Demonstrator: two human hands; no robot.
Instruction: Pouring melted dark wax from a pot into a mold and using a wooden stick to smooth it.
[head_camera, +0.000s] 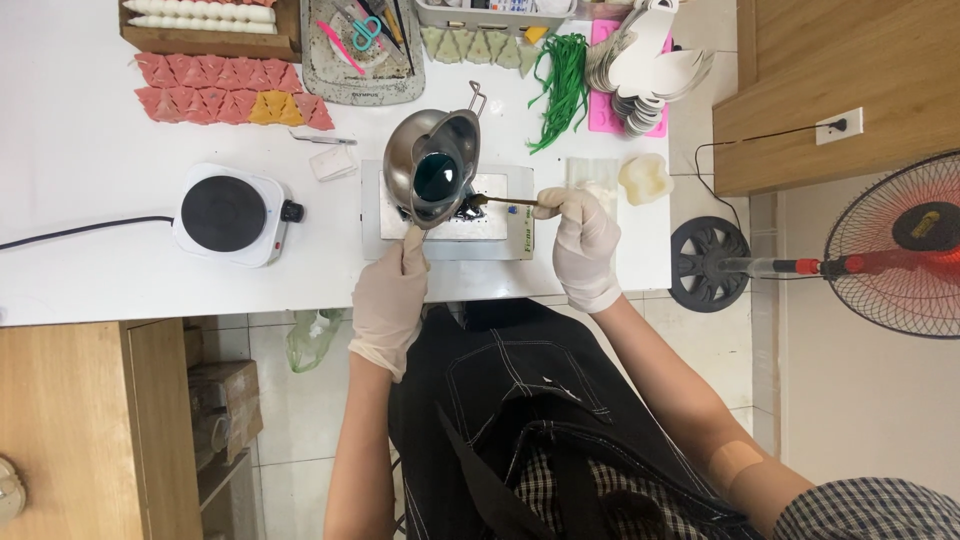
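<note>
Far left of our hands sits a hotplate (228, 214). Our left hand (392, 292) grips the tilted steel pitcher (433, 166) of green liquid above a metal tray (505, 212); our right hand (584, 240) pinches a spoon (503, 201) beside the pitcher.

Shiny metal pouring pot (432, 165), matt white table (90, 250), smooth latex-gloved hands, wooden cabinet (850, 80)

We note a small home craft workshop: white worktable (90, 290) with a single white electric hotplate (232, 214), rows of pink triangular wax casts (215, 90), and a pink silicone mould (610, 110).
</note>
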